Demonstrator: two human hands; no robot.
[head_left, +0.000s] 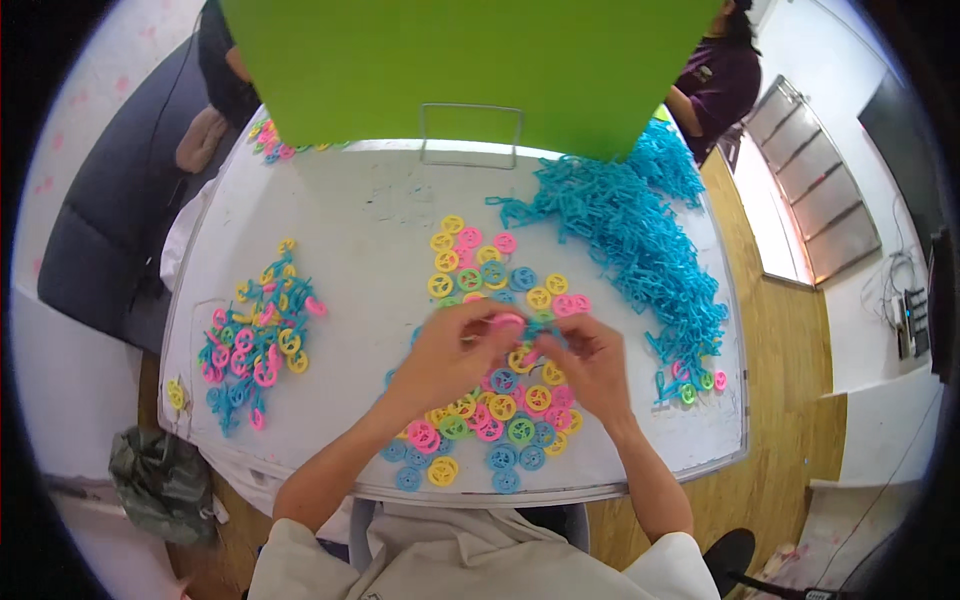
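Note:
Over the middle of the table my left hand is closed, its thumb and fingers pinching a pink plastic wheel. Close against it, my right hand is closed on a small blue plastic piece, partly covered by the fingertips. A bit of pink also shows by the right thumb; its kind is unclear. Whether the wheel and the blue piece are joined cannot be seen. Beneath and around both hands lie loose spoked wheels in yellow, pink, green and blue, mostly flat, some overlapping.
A big heap of blue plastic pieces covers the table's right side. At left is a pile of blue pieces with coloured wheels. A green board with a wire handle stands across the far side. Two people are beyond it.

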